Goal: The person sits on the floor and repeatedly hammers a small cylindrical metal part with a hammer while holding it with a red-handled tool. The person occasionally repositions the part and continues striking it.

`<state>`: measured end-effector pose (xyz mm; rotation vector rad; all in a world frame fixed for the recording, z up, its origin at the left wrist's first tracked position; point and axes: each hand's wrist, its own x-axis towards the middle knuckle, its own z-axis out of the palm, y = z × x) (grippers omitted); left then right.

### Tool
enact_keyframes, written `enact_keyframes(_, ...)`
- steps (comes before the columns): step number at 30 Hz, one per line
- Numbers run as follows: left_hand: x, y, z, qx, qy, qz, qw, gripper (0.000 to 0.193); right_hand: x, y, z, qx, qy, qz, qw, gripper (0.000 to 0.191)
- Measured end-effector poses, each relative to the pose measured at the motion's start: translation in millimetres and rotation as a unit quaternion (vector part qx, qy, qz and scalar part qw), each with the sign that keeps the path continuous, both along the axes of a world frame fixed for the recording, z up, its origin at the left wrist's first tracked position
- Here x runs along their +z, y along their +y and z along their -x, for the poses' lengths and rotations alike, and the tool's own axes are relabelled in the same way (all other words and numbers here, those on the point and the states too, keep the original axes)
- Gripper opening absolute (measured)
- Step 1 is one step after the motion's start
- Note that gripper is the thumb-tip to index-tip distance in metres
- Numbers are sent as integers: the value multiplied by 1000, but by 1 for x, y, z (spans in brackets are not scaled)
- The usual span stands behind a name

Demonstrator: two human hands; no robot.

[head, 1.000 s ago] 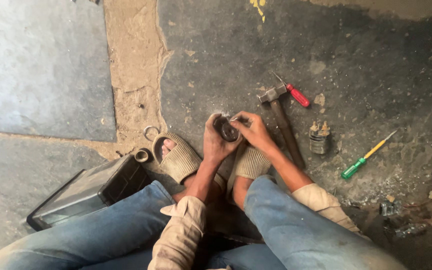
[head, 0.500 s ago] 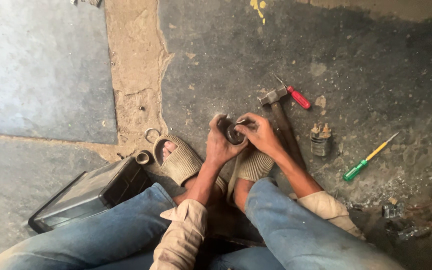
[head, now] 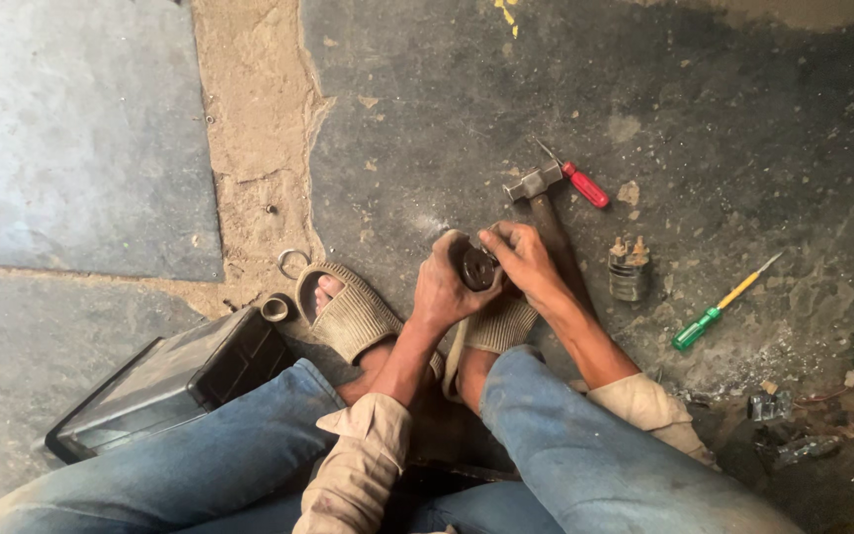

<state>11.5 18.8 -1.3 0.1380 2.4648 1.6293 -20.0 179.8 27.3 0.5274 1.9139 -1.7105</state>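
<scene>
A small round metal part [head: 477, 267] is gripped by both hands above the sandalled feet.

Dark, greasy and ring-shaped, it is closed on by the left hand [head: 444, 289] and the right hand [head: 518, 259], just beside the hammer [head: 543, 203] on the floor [head: 743, 119].

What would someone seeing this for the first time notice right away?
Two hands meet at the middle of the frame: the left hand and right hand both grip a small dark round metal part above sandalled feet. Just right of them a hammer lies on the dark floor, with a red-handled screwdriver by its head and a green one farther right. A black box sits at lower left.
</scene>
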Motion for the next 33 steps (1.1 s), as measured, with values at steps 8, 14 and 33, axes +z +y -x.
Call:
enact_keyframes(8, 0, -4, 3, 1, 47, -13, 999, 82, 1, -5, 3, -120, -206, 147, 960, 19)
enact_keyframes(14, 0, -2, 8, 48, -1, -54, 997, 89, 33, -16, -1, -67, 210, -85, 972, 19)
enact_keyframes(33, -11, -28, 29, 140, 55, 27, 988, 93, 30, 74, 48, 51, 200, -405, 890, 19)
